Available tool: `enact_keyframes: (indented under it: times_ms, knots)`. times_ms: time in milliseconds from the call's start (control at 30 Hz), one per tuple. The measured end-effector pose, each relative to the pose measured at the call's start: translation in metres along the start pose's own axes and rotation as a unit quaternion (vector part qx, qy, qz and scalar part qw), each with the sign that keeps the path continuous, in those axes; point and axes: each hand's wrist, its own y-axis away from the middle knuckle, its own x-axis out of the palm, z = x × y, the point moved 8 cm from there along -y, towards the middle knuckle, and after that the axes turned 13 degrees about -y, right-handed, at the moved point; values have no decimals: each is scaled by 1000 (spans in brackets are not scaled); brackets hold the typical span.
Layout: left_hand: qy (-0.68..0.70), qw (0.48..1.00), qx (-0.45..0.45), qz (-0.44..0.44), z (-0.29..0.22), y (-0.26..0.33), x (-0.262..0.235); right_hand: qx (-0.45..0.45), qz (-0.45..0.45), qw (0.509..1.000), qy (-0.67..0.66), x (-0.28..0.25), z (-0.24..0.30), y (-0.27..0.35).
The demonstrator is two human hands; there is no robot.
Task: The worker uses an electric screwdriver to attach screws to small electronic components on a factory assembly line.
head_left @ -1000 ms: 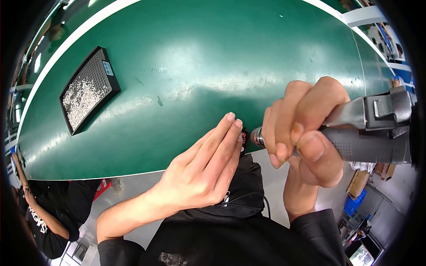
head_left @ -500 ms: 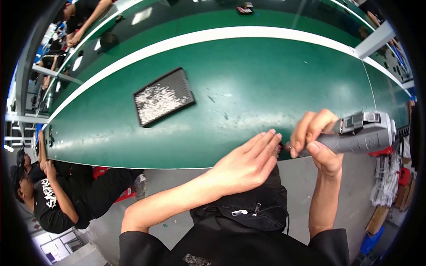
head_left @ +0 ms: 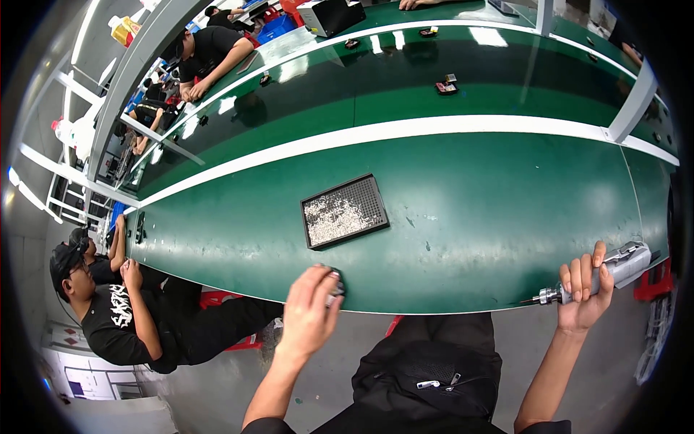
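Observation:
My left hand [head_left: 307, 315] is closed around a small dark part [head_left: 336, 283] at the near edge of the green bench; its fingers cover most of it. Off to the right, my right hand [head_left: 584, 293] wraps around a grey electric screwdriver [head_left: 626, 265]. The tool lies nearly level, with its metal nose and thin bit pointing left over the bench's near edge, apart from any part. Beyond my left hand sits a black tray [head_left: 385, 210] holding many tiny silvery pieces, perhaps screws; its right side shows a grid of holes.
A white rail [head_left: 405, 127] runs along the far side of the green bench [head_left: 491, 217]. Past it, a conveyor-like surface carries several small dark parts [head_left: 447, 88]. A person [head_left: 119, 318] in black sits at the left, and another works across the line. Red stools stand below.
My hands have parted: the left went left with the small dark part, the right drew rightward with the screwdriver. The bit has left the part. The whole view has shifted, showing more beyond the bench.

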Motion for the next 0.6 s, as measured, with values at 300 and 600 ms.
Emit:
enact_keyframes:
  times_ms: [300,600]
  knots:
    - [-214,964,-157,-28,104,-40,-26,12,-90,993,-78,-39,-22,14]
    - [-219,975,-22,-14,56,-106,0,-1,-91,992,-83,-37,-19,19]
